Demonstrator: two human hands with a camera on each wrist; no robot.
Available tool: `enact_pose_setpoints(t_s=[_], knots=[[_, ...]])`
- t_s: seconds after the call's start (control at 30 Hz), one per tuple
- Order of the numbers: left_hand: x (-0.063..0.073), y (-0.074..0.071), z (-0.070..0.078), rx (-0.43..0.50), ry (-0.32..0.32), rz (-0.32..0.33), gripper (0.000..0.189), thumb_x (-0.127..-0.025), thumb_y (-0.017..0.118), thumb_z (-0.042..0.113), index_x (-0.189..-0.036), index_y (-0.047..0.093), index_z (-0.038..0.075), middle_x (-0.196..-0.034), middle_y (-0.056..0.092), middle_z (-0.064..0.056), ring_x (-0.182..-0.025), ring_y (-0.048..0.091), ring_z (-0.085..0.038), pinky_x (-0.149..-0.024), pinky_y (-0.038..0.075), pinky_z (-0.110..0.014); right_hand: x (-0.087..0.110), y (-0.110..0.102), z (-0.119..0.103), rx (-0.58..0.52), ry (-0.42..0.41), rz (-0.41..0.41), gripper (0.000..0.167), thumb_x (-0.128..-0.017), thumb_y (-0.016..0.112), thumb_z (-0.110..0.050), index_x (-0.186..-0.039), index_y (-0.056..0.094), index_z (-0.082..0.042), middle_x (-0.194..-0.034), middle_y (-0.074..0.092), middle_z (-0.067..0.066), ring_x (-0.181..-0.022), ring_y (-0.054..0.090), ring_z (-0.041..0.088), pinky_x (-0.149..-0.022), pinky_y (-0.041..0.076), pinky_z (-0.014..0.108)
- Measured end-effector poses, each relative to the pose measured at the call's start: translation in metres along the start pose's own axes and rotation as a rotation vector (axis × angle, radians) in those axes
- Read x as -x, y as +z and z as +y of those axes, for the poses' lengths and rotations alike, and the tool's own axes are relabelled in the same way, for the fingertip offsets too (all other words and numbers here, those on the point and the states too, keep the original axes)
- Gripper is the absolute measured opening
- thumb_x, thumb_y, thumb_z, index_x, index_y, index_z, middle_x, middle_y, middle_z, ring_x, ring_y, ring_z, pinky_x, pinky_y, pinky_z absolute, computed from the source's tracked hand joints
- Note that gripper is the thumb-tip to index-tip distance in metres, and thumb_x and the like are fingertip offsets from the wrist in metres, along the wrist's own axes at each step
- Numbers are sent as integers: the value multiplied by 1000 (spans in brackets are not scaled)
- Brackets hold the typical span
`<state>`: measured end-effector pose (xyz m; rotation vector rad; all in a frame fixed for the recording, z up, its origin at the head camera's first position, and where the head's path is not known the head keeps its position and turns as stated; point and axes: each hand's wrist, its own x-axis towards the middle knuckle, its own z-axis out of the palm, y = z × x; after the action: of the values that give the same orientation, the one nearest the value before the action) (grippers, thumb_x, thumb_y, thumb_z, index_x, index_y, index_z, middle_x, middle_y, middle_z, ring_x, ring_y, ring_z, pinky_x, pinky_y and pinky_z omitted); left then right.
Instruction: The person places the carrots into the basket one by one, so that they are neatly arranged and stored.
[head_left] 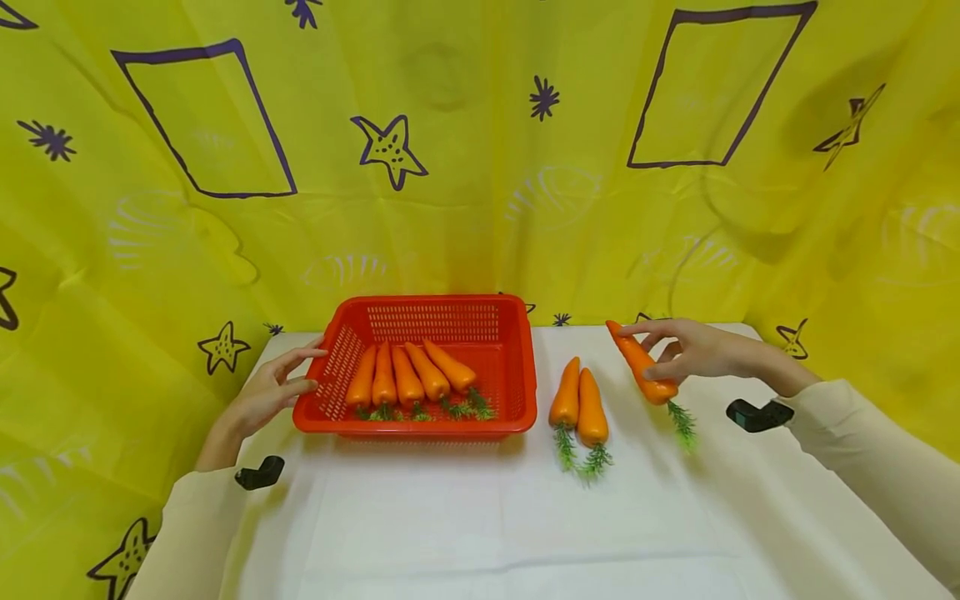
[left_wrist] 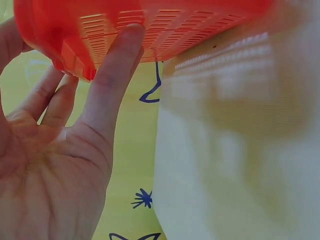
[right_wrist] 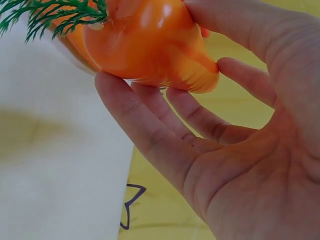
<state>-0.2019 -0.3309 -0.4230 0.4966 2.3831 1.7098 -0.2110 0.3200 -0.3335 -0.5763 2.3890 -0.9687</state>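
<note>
At the left end of the red plastic basket [head_left: 423, 427], my left hand [head_left: 262, 400] holds the rim. In the left wrist view the thumb [left_wrist: 112, 75] lies against the slotted outer wall, with other fingers around the corner. My right hand [head_left: 697, 348] grips an orange carrot [head_left: 637, 362] with green leaves, tilted, its tip toward the back left. The right wrist view has the thumb on one side of this carrot [right_wrist: 145, 40] and fingertips on the other. Several carrots [head_left: 408, 379] lie side by side inside the basket, leaves toward the front.
Two more carrots [head_left: 577, 408] lie together on the white tabletop [head_left: 495, 517], between the basket and my right hand. A yellow patterned curtain [head_left: 465, 225] hangs behind the table and at both sides. Dark devices [head_left: 258, 473] sit at both wrists.
</note>
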Motion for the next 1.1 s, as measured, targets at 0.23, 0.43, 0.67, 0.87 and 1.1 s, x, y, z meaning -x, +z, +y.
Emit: enact_pose_setpoints(t_s=[0.23,0.43,0.67,0.87,1.1], knots=[[4,-1,-1,23,17,-3,47,-102,59,2,-147,46,-5,-171,16,-14,-122,56,-7,-85,57,-26,-5,-1,-8,-23,-18,5,74,-95,77,-23,-158,40,-16,-141,45,28,-102,69,28,-80,60,39],[7,-4,-7,96,2,-11,50,-103,58,3,-150,43,-3,-172,13,-10,-133,44,2,-91,55,-26,-11,-3,-13,11,-24,16,76,-94,78,-23,-160,39,-17,-140,48,26,-103,70,25,-81,59,37],[5,-3,-6,85,-12,-14,50,-103,59,4,-150,44,-2,-172,13,-9,-131,45,2,-90,56,-28,-22,-9,-25,21,-48,4,76,-93,78,-24,-159,40,-18,-137,49,26,-101,70,26,-82,59,38],[4,-2,-6,107,-9,-19,50,-103,59,3,-149,43,-3,-172,12,-11,-130,48,2,-90,56,-27,-38,-14,-47,15,-65,-42,75,-94,77,-21,-159,40,-18,-138,49,25,-97,72,27,-80,61,39],[2,-2,-7,115,-7,-21,50,-103,59,3,-149,43,-3,-172,12,-11,-131,47,2,-91,55,-27,-68,-14,-84,25,-116,-100,72,-97,73,-16,-160,39,-15,-136,49,27,-90,72,30,-79,62,41]])
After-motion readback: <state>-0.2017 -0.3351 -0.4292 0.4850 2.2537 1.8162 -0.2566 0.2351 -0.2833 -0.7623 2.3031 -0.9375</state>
